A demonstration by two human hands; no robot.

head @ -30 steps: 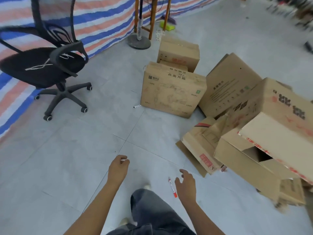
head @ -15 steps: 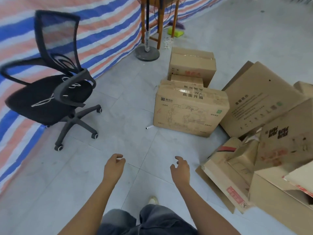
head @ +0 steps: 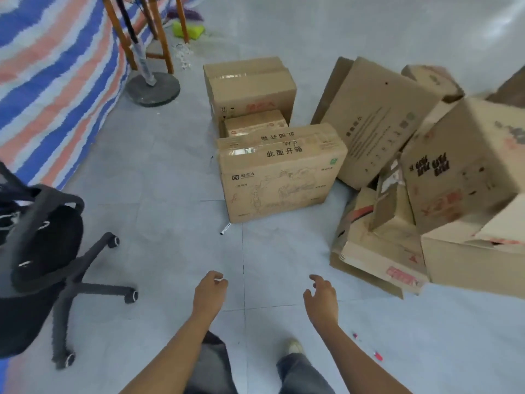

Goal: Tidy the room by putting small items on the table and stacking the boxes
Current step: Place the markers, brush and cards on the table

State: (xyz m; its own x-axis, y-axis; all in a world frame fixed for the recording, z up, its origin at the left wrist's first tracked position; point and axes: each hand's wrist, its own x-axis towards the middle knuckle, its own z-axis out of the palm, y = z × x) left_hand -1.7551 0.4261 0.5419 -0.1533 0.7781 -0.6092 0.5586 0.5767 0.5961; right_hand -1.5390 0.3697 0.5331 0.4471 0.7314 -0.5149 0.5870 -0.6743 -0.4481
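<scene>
Boxes (head: pixel 279 177) loom nearer; right hand (head: pixel 322 298) spread empty, left hand (head: pixel 208 291) curled, contents unclear; five-o'clock red marker (head: pixel 377 356) risks being trodden.

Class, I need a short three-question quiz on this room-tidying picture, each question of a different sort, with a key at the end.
1. True or false: the white marker lies on the floor by the near bottom corner of the printed box.
2. Choose one. The right hand is: A) gripping a box flap; B) open and holding nothing; C) pinching a red pen.
3. Fill the gap: the office chair stands on the person's ____ side.

Key: 1 true; 2 B; 3 left.
</scene>
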